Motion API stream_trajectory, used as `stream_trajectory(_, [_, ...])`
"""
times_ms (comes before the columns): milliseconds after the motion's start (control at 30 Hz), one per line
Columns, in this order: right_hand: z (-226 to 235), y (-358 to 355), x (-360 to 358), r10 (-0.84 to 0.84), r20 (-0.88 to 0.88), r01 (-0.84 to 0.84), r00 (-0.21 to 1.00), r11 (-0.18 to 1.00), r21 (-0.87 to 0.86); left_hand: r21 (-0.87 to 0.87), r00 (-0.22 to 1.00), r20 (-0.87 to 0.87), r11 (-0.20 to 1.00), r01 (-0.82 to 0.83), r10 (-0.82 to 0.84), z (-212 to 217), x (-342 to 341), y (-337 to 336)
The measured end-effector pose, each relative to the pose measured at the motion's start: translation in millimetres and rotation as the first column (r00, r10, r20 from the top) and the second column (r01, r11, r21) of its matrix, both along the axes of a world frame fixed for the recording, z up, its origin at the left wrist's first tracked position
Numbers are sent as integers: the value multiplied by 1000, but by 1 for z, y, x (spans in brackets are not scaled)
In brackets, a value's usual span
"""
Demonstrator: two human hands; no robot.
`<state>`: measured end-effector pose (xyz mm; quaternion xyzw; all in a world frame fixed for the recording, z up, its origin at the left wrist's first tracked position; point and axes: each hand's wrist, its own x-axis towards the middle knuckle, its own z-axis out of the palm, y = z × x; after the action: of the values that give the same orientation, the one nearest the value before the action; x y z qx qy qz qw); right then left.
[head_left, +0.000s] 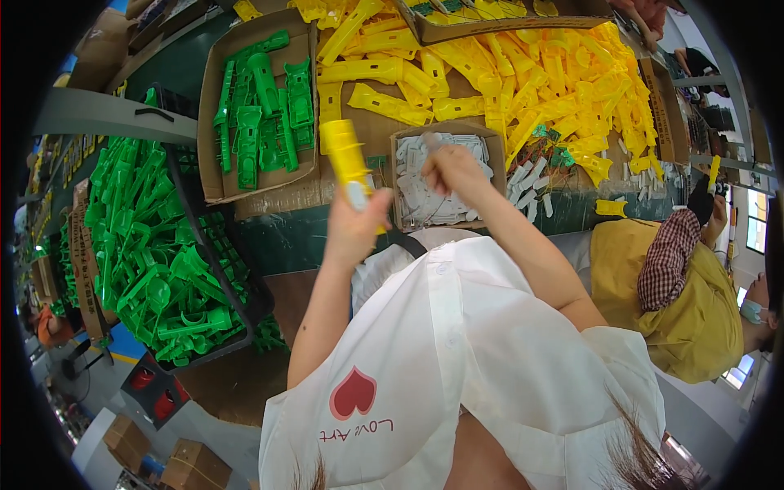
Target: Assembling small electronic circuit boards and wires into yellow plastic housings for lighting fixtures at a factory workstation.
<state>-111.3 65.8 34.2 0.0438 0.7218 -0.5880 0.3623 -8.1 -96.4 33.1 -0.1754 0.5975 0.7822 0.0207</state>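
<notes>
My left hand is closed round a yellow plastic housing, held upright in front of my body. A small white plastic piece shows on the housing, close to my thumb. My right hand is over a small cardboard box full of white plastic pieces. Its fingers are bent and slightly blurred, and what they pinch, if anything, I cannot make out. A small green circuit board lies between the housing and the box.
A large heap of yellow housings covers the far side. Green parts lie in a cardboard tray and a black crate at left. Wired green boards and loose white pieces lie right. Another person sits at the right.
</notes>
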Motion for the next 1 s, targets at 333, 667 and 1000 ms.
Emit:
stream_trajectory(333, [-46,-73,-20,768,-636,39,-77,639,768,-67,926,-68,924,-376,372,1,18,-48])
stream_trajectory(667, [35,-66,-11,545,-822,-548,167,744,382,-506,943,-262,803,-316,206,47,27,-63])
stream_trajectory(1000, [74,-61,-3,300,-412,-480,860,750,-455,-415,849,-512,828,-376,129,103,-22,-46])
